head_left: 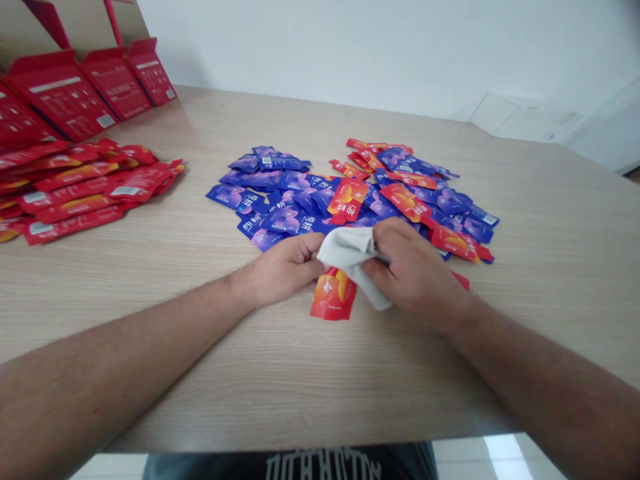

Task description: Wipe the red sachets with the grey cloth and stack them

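Note:
My left hand (287, 268) is closed, its thumb and fingers pinching the upper part of a red-orange sachet (334, 297) that hangs upright above the table. In my right hand (413, 270) is a bunched light-grey cloth (350, 248), which lies over the top of that sachet and hides it. Just beyond both hands is a loose pile of purple sachets (285, 213), with several red-orange sachets (349, 199) mixed in, mostly toward the right. Part of another red sachet (461, 280) shows from behind my right hand.
Stacked red sachets (95, 183) lie on the left of the wooden table (250, 380). Behind them stand several red cartons (65, 93) with raised flaps. A white wall (350, 60) borders the table's far edge, with a white panel (525, 119) at the right.

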`<state>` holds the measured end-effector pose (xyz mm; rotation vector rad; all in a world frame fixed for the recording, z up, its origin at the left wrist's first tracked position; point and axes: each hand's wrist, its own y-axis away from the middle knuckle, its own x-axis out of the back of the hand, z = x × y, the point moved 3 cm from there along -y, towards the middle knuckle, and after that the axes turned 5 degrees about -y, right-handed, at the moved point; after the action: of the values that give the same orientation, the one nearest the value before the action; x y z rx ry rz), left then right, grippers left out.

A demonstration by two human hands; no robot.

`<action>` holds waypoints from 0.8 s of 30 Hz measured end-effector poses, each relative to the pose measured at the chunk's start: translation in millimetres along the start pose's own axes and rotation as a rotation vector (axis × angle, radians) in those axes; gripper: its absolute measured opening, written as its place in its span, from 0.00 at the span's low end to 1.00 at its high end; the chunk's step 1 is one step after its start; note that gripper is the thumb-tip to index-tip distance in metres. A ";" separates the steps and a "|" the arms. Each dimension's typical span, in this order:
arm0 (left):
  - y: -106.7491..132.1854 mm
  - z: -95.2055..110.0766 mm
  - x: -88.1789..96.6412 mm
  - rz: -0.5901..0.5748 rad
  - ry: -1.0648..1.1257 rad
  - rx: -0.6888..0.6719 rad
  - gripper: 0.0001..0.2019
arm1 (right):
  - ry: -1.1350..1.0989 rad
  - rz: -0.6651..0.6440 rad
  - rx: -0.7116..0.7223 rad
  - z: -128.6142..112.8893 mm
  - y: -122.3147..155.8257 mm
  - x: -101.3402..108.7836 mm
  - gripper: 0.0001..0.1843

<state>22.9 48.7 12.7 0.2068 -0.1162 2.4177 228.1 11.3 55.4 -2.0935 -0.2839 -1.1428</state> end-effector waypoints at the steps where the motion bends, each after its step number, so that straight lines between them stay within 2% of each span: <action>1: -0.2 0.2 -0.6 -0.012 0.003 -0.005 0.10 | 0.008 0.034 -0.019 1.4 -0.3 1.0 0.04; 2: -0.2 0.5 -0.8 -0.014 0.002 -0.011 0.10 | 0.005 0.037 -0.019 1.4 -0.3 1.0 0.05; 5: 0.9 1.9 0.3 0.038 -0.039 -0.013 0.12 | -0.044 -0.093 0.054 -3.7 0.8 -3.9 0.04; 7: 1.5 2.3 0.8 0.056 -0.046 0.005 0.13 | -0.051 -0.130 0.070 -4.7 1.3 -5.4 0.04; 10: 1.6 1.3 -0.5 0.018 0.013 0.045 0.11 | -0.003 -0.012 -0.007 0.6 0.7 -1.9 0.05; 12: 1.7 0.0 -0.1 0.031 0.042 0.063 0.11 | 0.003 -0.009 -0.018 0.5 1.3 -2.4 0.05; 16: 2.7 -1.4 2.7 0.136 0.047 0.052 0.14 | -0.014 -0.243 0.116 -10.2 4.8 -11.0 0.03; 17: 2.8 -1.9 2.7 0.149 0.066 0.058 0.14 | -0.002 -0.240 0.117 -10.6 4.9 -10.8 0.03; 21: 2.7 -5.1 1.5 0.198 0.166 0.107 0.15 | 0.041 -0.049 0.007 -4.3 2.9 -4.0 0.06; 22: 2.6 -5.7 1.2 0.210 0.186 0.104 0.16 | 0.043 -0.067 0.014 -4.6 3.2 -4.8 0.05; 24: 2.1 -6.8 0.8 0.213 0.219 0.082 0.16 | 0.042 -0.190 0.078 -8.3 4.9 -9.6 0.05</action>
<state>20.1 48.6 6.1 -0.0368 0.0639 2.6418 219.6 3.4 48.1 -2.0050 -0.5090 -1.2636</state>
